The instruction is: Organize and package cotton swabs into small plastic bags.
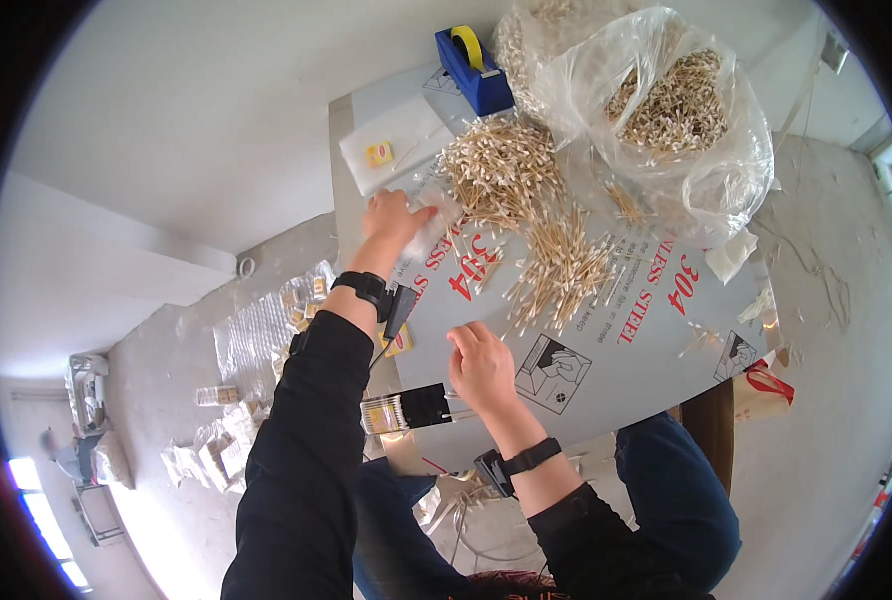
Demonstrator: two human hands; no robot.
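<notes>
My left hand [391, 217] reaches to the table's left side, its thumb spread from the fingers. Crumpled clear plastic [436, 212] lies beside the thumb; the fingertips are partly hidden. Nearer to me, my right hand [483, 368] is closed above the table, with its fingers curled in. Whatever it may hold is hidden. Below and left of it, a black holder [426, 405] contains a row of cotton swabs [384, 413] at the table's near edge. A large loose pile of cotton swabs [506, 170] spreads across the middle of the table.
A blue tape dispenser [476, 75] stands at the back, beside a stack of clear plastic sleeves [396, 140]. An open plastic bag [681, 120] full of swabs sits at the back right. On the floor at left lie filled packets [216, 445] and silvery sheeting [251, 335].
</notes>
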